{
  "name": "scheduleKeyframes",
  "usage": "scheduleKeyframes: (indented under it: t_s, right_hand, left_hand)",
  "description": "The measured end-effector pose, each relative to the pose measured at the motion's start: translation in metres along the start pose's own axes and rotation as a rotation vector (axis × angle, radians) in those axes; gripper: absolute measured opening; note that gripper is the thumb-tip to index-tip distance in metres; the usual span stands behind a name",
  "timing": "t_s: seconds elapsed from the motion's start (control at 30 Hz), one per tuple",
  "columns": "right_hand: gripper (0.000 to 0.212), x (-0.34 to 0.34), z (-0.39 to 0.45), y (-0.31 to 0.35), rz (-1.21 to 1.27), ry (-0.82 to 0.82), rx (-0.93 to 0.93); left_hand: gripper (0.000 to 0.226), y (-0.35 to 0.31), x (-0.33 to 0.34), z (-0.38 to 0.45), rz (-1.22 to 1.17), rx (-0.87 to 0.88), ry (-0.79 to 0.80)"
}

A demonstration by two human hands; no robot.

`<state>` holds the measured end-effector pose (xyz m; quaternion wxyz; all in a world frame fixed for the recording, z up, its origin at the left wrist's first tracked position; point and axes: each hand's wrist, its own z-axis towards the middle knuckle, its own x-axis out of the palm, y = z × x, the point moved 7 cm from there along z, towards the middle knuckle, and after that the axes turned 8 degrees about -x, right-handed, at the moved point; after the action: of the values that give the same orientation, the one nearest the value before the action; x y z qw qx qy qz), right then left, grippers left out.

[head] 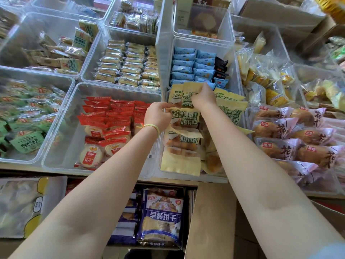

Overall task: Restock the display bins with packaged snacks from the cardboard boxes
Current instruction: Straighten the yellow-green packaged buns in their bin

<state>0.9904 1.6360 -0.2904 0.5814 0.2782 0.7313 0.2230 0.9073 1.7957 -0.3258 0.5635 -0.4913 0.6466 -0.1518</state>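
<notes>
Up front, both hands work in the clear bin (164,165) of yellow bread packs: the left hand (158,114) pinches one yellow pack (183,116), while the right hand (203,96) seemingly grips the pack behind (179,94).

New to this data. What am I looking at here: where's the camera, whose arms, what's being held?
There is no robot here. One wide-angle camera sits on a person's head, looking forward and down, so the two bare arms are the wearer's own. They stand at a shop display of clear plastic bins filled with packaged snacks. The left hand, with a yellow-green band at the wrist, pinches a yellow bread packet. The right hand grips another yellow packet just behind it. Both are over the bin that holds that same bread. Below the shelf edge, an open cardboard box holds blue biscuit packs.
</notes>
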Motion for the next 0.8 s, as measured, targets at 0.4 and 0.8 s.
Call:
scheduleKeyframes:
  t_s: [0.4,0.8]
  right_hand:
    - [0.010,-0.012,0.001,0.017,-0.121,-0.003,-0.282]
    - [0.062,0.021,0.025,0.017,-0.422,0.350,-0.295]
  left_hand:
    - [0.042,-0.008,0.008,-0.006,0.064,0.090,0.118]
    - [0.048,-0.006,0.013,0.004,0.078,0.080,0.197]
